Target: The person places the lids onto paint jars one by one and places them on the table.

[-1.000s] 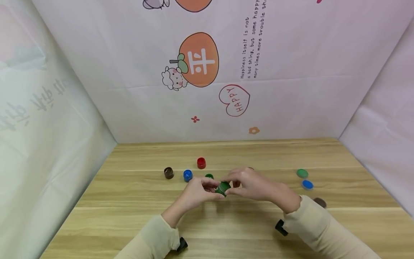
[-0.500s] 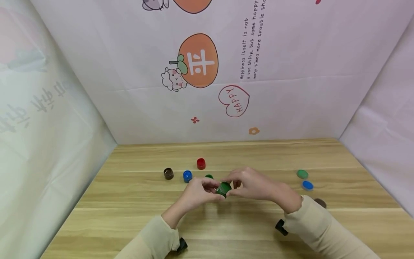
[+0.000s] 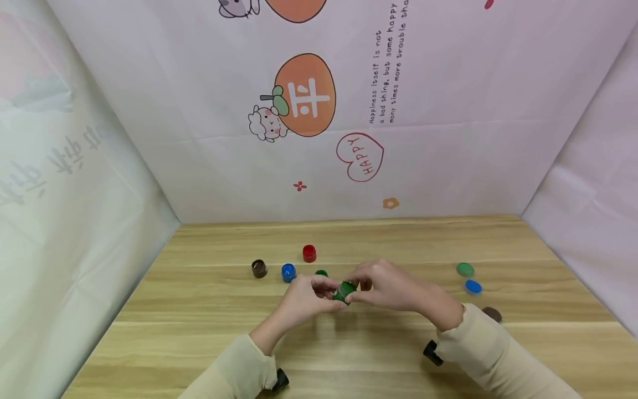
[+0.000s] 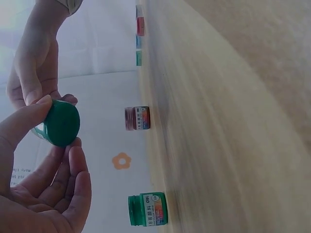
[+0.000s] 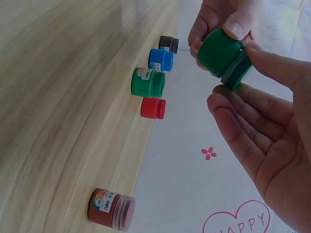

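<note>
A dark green paint jar (image 3: 343,292) is held tilted above the wooden table, between both hands. My left hand (image 3: 304,296) grips its base end with thumb and fingers. Thumb and fingertips of my right hand (image 3: 386,285) pinch the opposite, rim end, seen closely in the right wrist view. Whether a lid sits on that end, I cannot tell. Just beyond the left fingers stands another green jar (image 5: 143,82), its lid off. A reddish-brown jar (image 5: 111,209) with its lid on stands behind my right hand, which mostly hides it in the head view.
Lidless brown (image 3: 259,269), blue (image 3: 288,272) and red (image 3: 309,253) jars stand at the left and back. To the right lie a green lid (image 3: 466,269), a blue lid (image 3: 473,286) and a brown lid (image 3: 492,315), near the right sleeve. A printed white sheet (image 3: 448,138) rises behind.
The held green jar turns slightly between the hands, its rim end tipping toward the head camera and then partly back. Both hands stay in nearly the same place.
</note>
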{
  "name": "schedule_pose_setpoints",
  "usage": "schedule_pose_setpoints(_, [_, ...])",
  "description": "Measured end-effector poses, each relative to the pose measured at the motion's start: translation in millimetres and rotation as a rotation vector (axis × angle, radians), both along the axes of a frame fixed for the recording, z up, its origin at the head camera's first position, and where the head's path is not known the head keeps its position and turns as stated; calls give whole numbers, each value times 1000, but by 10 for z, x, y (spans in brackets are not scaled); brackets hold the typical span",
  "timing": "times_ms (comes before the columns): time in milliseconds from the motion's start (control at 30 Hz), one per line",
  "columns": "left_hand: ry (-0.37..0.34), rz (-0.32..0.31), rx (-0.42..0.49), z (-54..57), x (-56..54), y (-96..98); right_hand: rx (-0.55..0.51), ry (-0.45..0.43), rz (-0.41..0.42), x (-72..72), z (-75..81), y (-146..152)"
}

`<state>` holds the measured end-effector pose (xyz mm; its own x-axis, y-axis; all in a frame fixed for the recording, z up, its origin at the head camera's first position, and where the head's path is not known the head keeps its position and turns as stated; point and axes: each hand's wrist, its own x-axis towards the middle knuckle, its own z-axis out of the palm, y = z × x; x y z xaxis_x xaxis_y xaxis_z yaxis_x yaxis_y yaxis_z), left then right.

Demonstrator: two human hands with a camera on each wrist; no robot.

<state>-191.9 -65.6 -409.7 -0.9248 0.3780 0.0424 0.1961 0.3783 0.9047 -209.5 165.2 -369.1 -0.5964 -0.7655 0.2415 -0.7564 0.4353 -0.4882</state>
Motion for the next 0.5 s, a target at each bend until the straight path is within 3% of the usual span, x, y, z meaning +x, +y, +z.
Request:
schedule_pose_setpoints(200, [33, 14, -14, 22, 3, 0, -4, 10, -34, 2, 20, -24])
schedule_pose_setpoints(500, [-10, 13, 31, 31, 9, -23, -11, 29, -5, -6, 24, -24])
